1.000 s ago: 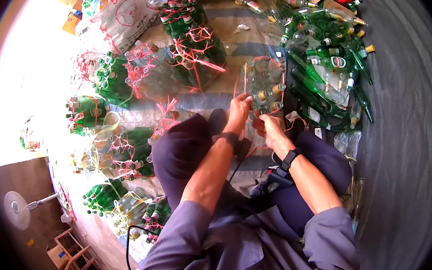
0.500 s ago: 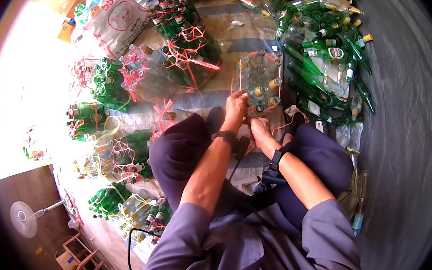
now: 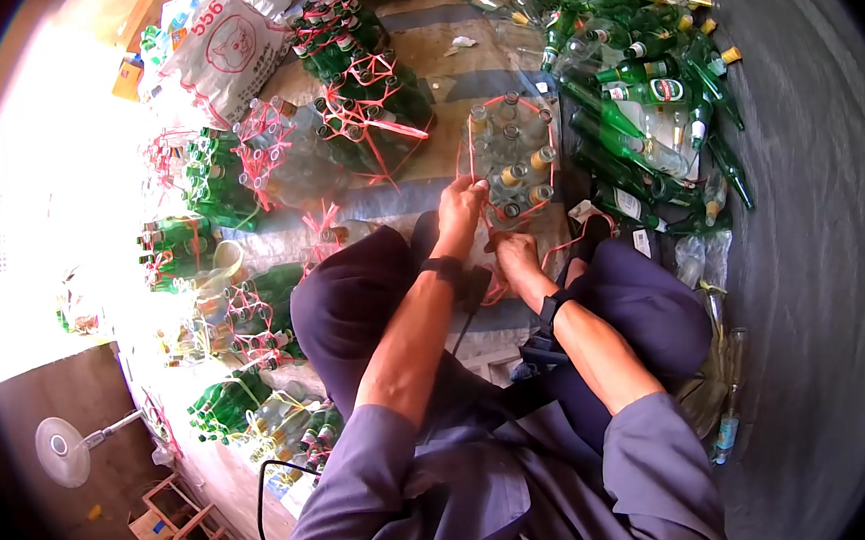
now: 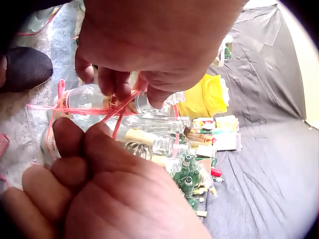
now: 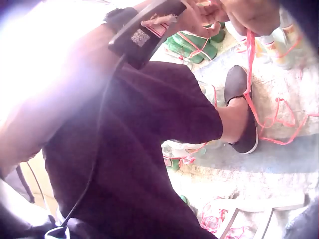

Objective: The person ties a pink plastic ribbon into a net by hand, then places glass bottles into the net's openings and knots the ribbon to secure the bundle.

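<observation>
Evidently the work sits at the near edge of the clear bottles (image 3: 511,144): in the head view they stand upright before the bent knees, packed shoulder to shoulder within a loop of pink string (image 3: 554,141), so each probably braces its neighbours. The left hand (image 3: 462,213) pinches the string beside the bottles' near left corner, and the right hand (image 3: 518,259) grips it a little lower, the two near each other, presumably to keep it taut. A striped woven tarp (image 3: 435,19) lies beneath; a tied bundle of green bottles (image 3: 384,148) stands to the left and a loose heap of bottles (image 3: 642,105) sprawls to the right, perhaps so that finished and unsorted glass stay separate. The left wrist view shows both hands' fingers bent onto crossing strands against smooth, rounded glass; the string looks like thin, crinkled plastic, and some necks wear tan bands. Beyond is a creased yellow bag (image 4: 204,97). Finally, in the right wrist view, the right hand's fingers clasp the string, whose flat, glossy tail drops past a dark shoe (image 5: 237,82) and kinks across the tarp; a hard-edged black device (image 5: 149,37) sits at the left wrist.
</observation>
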`<action>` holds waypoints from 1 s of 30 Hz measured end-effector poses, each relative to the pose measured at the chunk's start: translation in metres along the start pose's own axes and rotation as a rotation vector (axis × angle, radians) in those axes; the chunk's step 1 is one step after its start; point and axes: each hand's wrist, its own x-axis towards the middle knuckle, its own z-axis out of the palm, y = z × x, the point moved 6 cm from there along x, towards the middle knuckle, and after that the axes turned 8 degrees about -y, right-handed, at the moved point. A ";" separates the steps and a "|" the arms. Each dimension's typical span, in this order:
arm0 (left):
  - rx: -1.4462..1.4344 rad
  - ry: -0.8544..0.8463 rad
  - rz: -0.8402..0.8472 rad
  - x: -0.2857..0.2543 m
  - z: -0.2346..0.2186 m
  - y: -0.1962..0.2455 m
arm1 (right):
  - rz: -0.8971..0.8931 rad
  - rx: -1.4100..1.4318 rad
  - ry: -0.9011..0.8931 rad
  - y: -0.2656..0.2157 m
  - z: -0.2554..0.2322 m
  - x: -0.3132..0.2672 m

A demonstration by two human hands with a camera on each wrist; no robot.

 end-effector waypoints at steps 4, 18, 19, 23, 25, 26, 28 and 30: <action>0.106 0.029 -0.054 -0.014 -0.001 0.021 | 0.107 -0.124 -0.026 -0.006 0.001 -0.010; 0.069 0.110 -0.064 -0.015 -0.004 0.024 | -0.209 -0.566 0.064 -0.088 -0.034 -0.018; 0.054 0.103 -0.062 -0.017 -0.003 0.024 | -0.259 -0.652 0.075 -0.092 -0.035 -0.017; 0.009 0.065 -0.062 -0.020 -0.001 0.029 | -0.371 -0.849 0.062 -0.105 -0.042 -0.009; 0.022 0.071 -0.052 -0.018 -0.001 0.026 | -0.487 -0.850 0.107 -0.107 -0.047 -0.003; 0.039 0.079 -0.041 -0.018 -0.001 0.027 | -0.485 -0.852 0.107 -0.106 -0.049 -0.001; 0.014 0.074 -0.044 -0.020 0.000 0.027 | -0.485 -0.920 0.149 -0.104 -0.054 0.001; -0.009 0.068 -0.045 -0.022 0.000 0.030 | -0.434 -0.961 0.153 -0.098 -0.053 -0.001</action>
